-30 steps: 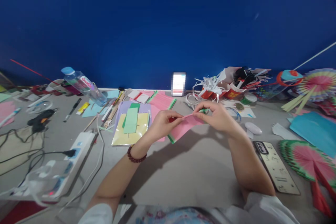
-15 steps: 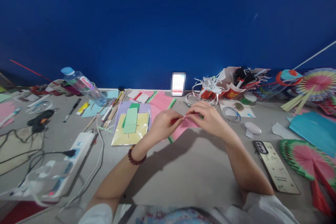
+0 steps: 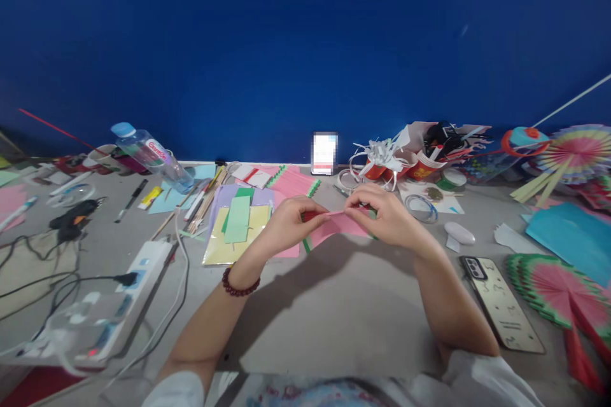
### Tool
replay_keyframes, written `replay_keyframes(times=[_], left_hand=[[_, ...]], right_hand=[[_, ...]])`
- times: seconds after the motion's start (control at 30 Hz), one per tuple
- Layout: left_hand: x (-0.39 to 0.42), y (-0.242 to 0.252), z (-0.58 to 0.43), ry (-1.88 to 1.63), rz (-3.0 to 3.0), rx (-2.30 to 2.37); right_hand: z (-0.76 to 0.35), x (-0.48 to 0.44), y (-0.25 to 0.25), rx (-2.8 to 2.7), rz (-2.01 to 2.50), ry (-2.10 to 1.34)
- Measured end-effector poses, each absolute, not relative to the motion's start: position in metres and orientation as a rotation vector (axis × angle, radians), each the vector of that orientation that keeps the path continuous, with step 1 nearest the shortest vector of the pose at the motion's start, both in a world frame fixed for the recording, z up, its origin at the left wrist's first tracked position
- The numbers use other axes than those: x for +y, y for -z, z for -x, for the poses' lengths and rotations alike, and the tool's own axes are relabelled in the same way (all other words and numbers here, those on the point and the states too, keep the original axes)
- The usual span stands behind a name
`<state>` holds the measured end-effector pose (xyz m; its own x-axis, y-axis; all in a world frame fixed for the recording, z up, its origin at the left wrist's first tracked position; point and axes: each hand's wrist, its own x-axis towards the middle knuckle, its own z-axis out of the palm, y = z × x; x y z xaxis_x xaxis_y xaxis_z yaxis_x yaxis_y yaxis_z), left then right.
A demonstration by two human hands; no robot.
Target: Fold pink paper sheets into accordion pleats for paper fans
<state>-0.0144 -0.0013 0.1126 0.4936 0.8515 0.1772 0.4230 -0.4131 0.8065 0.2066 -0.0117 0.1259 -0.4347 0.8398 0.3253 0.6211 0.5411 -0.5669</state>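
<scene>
A strip of pink paper with green ends stretches between my two hands, above the grey table. My left hand pinches its left part between thumb and fingers, and a bit of red shows under those fingers. The right part is pinched by my right hand, whose fingers hide some of the paper. Behind my hands lies a pleated pink sheet with green edges. Next to my left hand are a yellow packet and light green paper strips.
At left are a power strip, a glue gun and a tilted bottle. Red cups stand at the back right. A phone, a correction-tape-like white object and a pleated paper fan lie at right.
My hands have moved slightly apart, the left one shifting a little to the left. More of the pink paper now shows stretched between them.
</scene>
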Motion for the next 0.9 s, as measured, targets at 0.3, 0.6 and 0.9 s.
replay_keyframes(times=[0.3,0.6,0.9], left_hand=[[-0.002,-0.112,0.015,-0.803,-2.136,1.057],[-0.007,-0.110,0.007,-0.775,-2.308,1.023],[-0.009,-0.121,0.017,-0.771,-2.153,1.077]], right_hand=[[-0.207,-0.014,-0.127,-2.222,1.191,-0.507],[-0.196,-0.014,-0.118,-2.289,1.137,-0.398],[-0.199,-0.020,-0.125,-2.276,1.178,-0.265]])
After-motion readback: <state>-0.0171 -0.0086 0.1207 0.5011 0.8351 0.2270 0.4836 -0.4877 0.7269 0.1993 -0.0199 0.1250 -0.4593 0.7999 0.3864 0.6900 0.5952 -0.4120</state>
